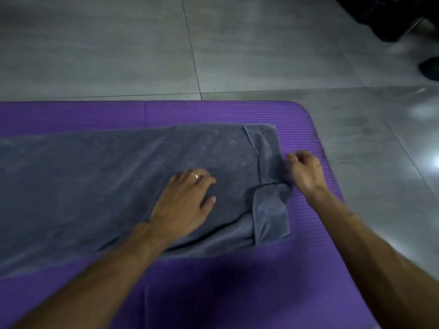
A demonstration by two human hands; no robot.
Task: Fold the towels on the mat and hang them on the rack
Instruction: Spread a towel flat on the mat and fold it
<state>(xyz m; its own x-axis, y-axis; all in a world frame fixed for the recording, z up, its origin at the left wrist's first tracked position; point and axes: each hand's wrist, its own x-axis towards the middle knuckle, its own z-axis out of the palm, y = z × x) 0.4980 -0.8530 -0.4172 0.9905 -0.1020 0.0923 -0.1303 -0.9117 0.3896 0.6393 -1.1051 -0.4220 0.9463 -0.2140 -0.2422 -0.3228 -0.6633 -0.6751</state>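
A grey towel (99,176) lies spread lengthwise on the purple mat (213,281), running off the left edge of the view. Its right end is rumpled, with a flap turned over near the front right corner (270,214). My left hand (187,198) rests flat on the towel, fingers spread, a ring on one finger. My right hand (306,172) is at the towel's right edge with fingers loosely curled; whether it pinches the cloth I cannot make out. No rack is in view.
Grey floor tiles (118,43) surround the mat, whose rounded far right corner (301,110) is visible. Dark objects, one like a shoe (430,67), sit at the top right.
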